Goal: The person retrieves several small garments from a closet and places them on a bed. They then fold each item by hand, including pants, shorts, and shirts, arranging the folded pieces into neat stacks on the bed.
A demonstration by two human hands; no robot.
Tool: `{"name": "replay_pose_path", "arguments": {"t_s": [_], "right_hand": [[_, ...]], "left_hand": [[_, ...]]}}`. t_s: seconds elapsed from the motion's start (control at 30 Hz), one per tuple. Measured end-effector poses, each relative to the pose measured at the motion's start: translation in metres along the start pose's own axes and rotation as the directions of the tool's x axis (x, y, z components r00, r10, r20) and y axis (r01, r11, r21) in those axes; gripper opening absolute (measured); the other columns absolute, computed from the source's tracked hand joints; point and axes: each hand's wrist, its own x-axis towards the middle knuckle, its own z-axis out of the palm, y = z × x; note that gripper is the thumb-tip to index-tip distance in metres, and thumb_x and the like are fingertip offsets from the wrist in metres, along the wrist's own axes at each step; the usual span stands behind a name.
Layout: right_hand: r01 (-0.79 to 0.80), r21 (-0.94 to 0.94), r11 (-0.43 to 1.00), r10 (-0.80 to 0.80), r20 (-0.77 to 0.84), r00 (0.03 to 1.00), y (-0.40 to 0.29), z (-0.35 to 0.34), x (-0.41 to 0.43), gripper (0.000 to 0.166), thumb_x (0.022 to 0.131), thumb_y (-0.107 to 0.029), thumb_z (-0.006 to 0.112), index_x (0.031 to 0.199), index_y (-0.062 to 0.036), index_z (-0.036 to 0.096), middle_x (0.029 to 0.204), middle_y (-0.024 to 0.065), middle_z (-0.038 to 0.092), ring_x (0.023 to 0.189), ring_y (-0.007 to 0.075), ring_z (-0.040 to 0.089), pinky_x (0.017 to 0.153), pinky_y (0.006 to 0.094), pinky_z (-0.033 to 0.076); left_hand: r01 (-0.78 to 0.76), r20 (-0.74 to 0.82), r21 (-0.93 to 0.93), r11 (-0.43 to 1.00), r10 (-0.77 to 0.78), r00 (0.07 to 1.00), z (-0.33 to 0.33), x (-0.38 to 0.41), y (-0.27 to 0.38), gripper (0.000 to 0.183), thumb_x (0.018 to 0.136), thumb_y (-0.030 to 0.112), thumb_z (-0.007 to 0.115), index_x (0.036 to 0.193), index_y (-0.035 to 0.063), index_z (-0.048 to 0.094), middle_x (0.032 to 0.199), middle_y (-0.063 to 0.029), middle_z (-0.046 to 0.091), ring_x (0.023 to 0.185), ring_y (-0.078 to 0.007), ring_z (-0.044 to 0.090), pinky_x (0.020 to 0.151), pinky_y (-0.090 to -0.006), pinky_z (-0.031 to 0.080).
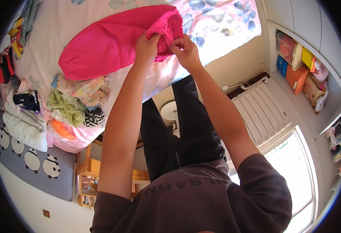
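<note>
A bright pink cloth garment (106,43) with a gathered elastic edge (170,21) lies across the bed, its long body stretching to the left. My left hand (147,48) grips the near side of that gathered opening, thumb on top and fingers hidden in the folds. On the opening's right side, my right hand (186,52) pinches the edge between thumb and fingers. The inside of the opening is bunched between both hands, so its inner folds are partly hidden.
Crumpled clothes (71,104) lie on the bed's floral sheet (124,77) at left, more (8,67) beyond. A grey panda-print headboard (39,177) borders the bed. Right are a white radiator (259,110), a window (290,169) and a filled shelf (298,75). A wooden stand (90,166) is below.
</note>
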Motion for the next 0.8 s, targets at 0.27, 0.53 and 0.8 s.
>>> {"name": "replay_pose_path", "arguments": {"t_s": [0.27, 0.53, 0.8], "right_hand": [[-0.313, 0.472, 0.824, 0.228, 0.230, 0.946, 0.006, -0.002, 0.010, 0.006, 0.088, -0.003, 0.064, 0.085, 0.0027, 0.065, 0.099, 0.0037, 0.057, 0.094, 0.0148, 0.060, 0.090, 0.0275, 0.046], [-0.214, 0.255, 0.943, 0.180, 0.150, 0.972, 0.007, -0.002, 0.014, 0.007, 0.084, -0.006, 0.068, 0.085, 0.0005, 0.068, 0.103, 0.0090, 0.064, 0.096, 0.0180, 0.062, 0.087, 0.0313, 0.049], [0.182, -0.357, 0.916, -0.282, -0.252, 0.926, -0.016, 0.002, 0.003, 0.010, 0.071, -0.009, 0.078, 0.080, -0.0080, 0.074, 0.119, 0.0123, 0.067, 0.107, 0.0319, 0.063, 0.088, 0.0404, 0.052]], "left_hand": [[0.168, 0.201, -0.228, 0.959, -0.123, 0.972, -0.007, -0.010, 0.010, 0.025, 0.091, 0.016, 0.070, 0.111, 0.0002, 0.069, 0.099, -0.0071, 0.070, 0.088, -0.0132, 0.066, 0.077, -0.0289, 0.053], [0.151, 0.158, 0.105, 0.983, -0.167, 0.973, -0.011, -0.006, 0.007, 0.026, 0.094, 0.023, 0.072, 0.104, -0.0009, 0.073, 0.092, -0.0041, 0.071, 0.079, -0.0107, 0.065, 0.069, -0.0272, 0.052], [0.153, 0.142, 0.019, 0.988, -0.155, 0.978, -0.007, -0.006, 0.002, 0.032, 0.096, 0.029, 0.069, 0.100, -0.0026, 0.073, 0.085, -0.0052, 0.070, 0.075, -0.0119, 0.064, 0.067, -0.0298, 0.052]]}}
